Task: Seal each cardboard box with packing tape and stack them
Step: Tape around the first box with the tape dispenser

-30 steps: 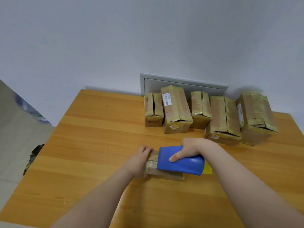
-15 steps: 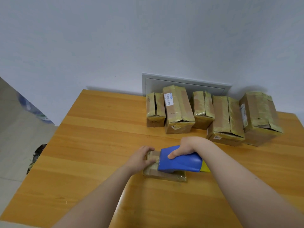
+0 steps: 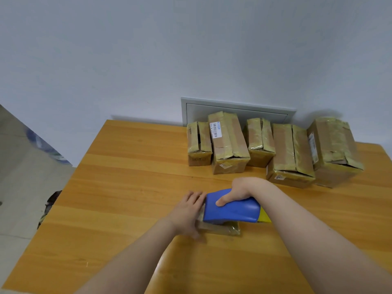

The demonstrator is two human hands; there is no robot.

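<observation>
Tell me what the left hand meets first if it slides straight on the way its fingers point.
Probably the front corner of the blue tape dispenser, which the left hand has its fingers beside. If it slips past, bare table, then the barcode-labelled box. Depth is unclear.

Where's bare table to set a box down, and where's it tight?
Free: the table's left half, from its left edge to the left hand and the box row. Tight: back right, boxes side by side; centre, where the right hand holds the dispenser.
</observation>
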